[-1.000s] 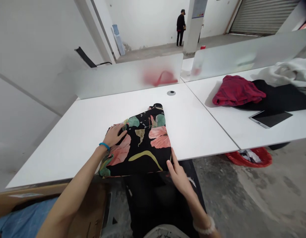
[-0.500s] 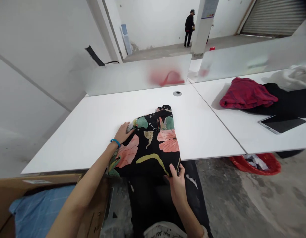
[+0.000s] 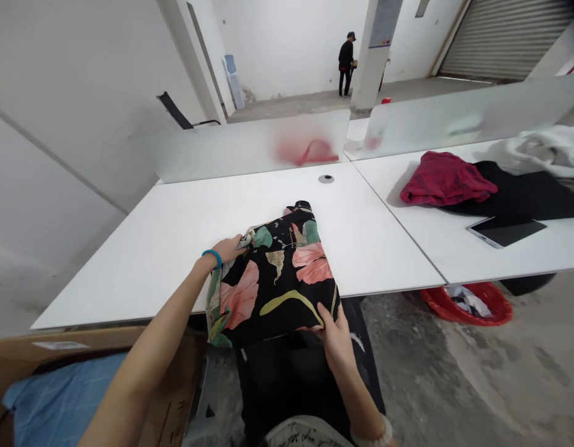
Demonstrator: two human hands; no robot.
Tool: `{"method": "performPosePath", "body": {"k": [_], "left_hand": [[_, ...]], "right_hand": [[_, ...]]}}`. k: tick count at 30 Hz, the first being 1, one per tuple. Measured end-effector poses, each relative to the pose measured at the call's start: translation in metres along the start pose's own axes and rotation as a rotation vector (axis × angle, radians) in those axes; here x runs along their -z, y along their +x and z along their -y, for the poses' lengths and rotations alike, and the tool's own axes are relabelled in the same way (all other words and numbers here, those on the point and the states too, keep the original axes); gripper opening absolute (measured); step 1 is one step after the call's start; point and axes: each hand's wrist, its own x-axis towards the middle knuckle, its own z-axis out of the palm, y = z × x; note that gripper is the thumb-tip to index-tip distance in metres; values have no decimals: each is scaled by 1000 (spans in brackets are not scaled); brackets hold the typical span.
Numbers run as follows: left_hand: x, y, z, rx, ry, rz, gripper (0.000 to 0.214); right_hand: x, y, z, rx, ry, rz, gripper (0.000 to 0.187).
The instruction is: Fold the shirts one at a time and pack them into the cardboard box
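A folded black garment with a print of pink flowers and green leaves [image 3: 282, 273] lies across the front edge of the white table [image 3: 175, 242], its near end hanging over the edge above my lap. My left hand [image 3: 229, 249], with a blue band at the wrist, is closed on the garment's left edge, where the cloth bunches. At the near right corner my right hand [image 3: 334, 335] pinches the cloth, thumb on top and fingers partly hidden beneath.
Right of the garment lie a red checked cloth [image 3: 447, 179], black cloth [image 3: 524, 192], a white cloth [image 3: 542, 149] and a tablet [image 3: 505, 231]. A frosted divider [image 3: 231, 149] lines the back. Below are a cardboard box [image 3: 119, 335] and a red basket [image 3: 501, 307]. A person [image 3: 346, 62] stands far off.
The garment's near end has come slightly toward me and lifted at its lower left, with both hands keeping hold. My view has shifted a little to the right.
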Motion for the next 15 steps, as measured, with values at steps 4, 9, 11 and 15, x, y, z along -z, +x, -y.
{"method": "performPosePath", "body": {"k": [4, 9, 11, 15], "left_hand": [[18, -7, -2, -136, -188, 26, 27], [48, -26, 5, -148, -633, 28, 38], [61, -40, 15, -111, -777, 6, 42], [85, -81, 53, -39, -993, -109, 46]], "right_hand": [[-13, -2, 26, 11, 122, 10, 68], [-40, 1, 60, 28, 182, 36, 60], [-54, 1, 69, 43, 194, 71, 53], [-91, -5, 76, 45, 166, 222, 45]]}}
